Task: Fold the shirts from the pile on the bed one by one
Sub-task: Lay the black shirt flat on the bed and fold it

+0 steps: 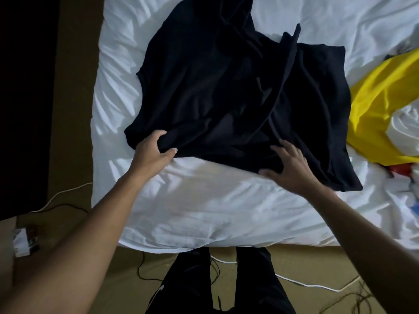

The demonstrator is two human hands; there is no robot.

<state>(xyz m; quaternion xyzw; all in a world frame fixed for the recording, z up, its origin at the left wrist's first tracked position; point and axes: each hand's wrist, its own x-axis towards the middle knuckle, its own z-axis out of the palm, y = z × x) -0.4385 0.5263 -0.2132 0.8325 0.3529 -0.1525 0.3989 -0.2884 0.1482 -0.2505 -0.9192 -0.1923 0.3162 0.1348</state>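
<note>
1. Though the black shirt (pixel 215 87) lies across the middle of the white bed (pixel 204 211), it is only partly spread. Its far end is bunched, and a raised fold runs down its right half.
2. Left hand (pixel 156 148): the fingers and thumb are curled round the shirt's near-left corner and pinch a wad of cloth. Judged purpose: to draw that corner out flat.
3. Right hand (pixel 288 164): the fingers are straight and fanned, laid flat on the near edge toward the right, and grasp nothing. Judged purpose: to pin the cloth while the other hand pulls.
4. Orientation: the long axis runs from the person's side toward the far side of the bed, leaning a little leftward at the top. The straight near edge is probably the hem and the bunched far end the collar, but the dark cloth hides the detail.
5. Yellow garment (pixel 381 98): lies just beside the shirt's right edge, with mixed clothes (pixel 403 171) at the frame's right margin. Judged to be the pile awaiting folding, kept within reach.
</note>
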